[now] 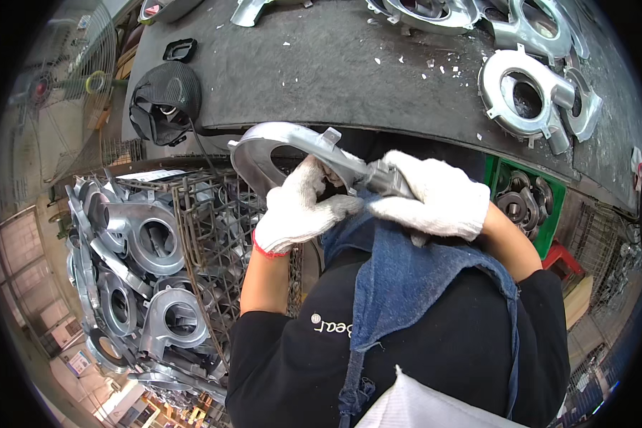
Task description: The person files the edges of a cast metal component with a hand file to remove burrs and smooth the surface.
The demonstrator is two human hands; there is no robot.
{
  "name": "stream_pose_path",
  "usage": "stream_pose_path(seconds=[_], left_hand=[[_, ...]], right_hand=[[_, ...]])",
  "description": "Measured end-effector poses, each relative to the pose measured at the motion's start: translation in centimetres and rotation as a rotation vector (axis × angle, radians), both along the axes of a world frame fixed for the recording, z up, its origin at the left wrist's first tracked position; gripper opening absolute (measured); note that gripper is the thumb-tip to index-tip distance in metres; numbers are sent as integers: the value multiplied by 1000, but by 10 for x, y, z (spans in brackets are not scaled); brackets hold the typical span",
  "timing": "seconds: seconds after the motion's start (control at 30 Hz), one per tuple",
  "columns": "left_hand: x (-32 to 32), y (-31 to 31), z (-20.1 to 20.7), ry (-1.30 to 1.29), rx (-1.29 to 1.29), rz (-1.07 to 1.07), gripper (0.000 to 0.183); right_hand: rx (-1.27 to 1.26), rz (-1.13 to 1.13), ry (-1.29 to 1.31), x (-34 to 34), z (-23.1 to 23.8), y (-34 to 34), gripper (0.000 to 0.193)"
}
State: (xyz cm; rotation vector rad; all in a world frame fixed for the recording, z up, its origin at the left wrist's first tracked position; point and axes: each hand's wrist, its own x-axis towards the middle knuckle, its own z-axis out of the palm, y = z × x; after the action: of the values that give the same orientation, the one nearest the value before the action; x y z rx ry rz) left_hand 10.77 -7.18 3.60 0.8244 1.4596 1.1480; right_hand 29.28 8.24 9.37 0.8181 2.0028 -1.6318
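Observation:
A silvery cast metal blower housing (287, 134), ring-shaped with a short outlet, is held up in front of my body at the table's near edge. My left hand (303, 208), in a white knit glove with a red cuff, is closed on the ring's near side, its fingertips inside the opening. My right hand (439, 196), also gloved, grips the outlet end (391, 180). Its fingertips are partly hidden, so whether they also hold a small tool does not show. The housing is tilted, and a denim apron (406, 274) hangs beneath it.
A wire basket (185, 221) heaped with similar housings stands at the left. More castings (521, 93) lie on the dark table (321, 68), among small metal chips. A black cap (167, 100) rests at its left edge. A green crate (555, 221) of metal parts stands at the right.

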Motion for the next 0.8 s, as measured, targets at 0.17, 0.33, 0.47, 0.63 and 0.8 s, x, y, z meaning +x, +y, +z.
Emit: stream_pose_path(seconds=[0.17,0.33,0.47,0.63,0.8], left_hand=[[-3,6,6,-13,-116,-45,62],[0,8,-2,-135,77,-72,63],[6,14,4,-133,-6,-78,65],[22,25,4,-116,-42,-57,41],[20,30,0,291,-41,-99,33]], right_hand=[[2,-114,23,4,-4,0,46],[-24,-86,48,8,-6,0,46],[-75,-125,70,15,-21,0,49],[629,-101,62,13,-45,0,49],[747,-175,17,21,-49,6,48]])
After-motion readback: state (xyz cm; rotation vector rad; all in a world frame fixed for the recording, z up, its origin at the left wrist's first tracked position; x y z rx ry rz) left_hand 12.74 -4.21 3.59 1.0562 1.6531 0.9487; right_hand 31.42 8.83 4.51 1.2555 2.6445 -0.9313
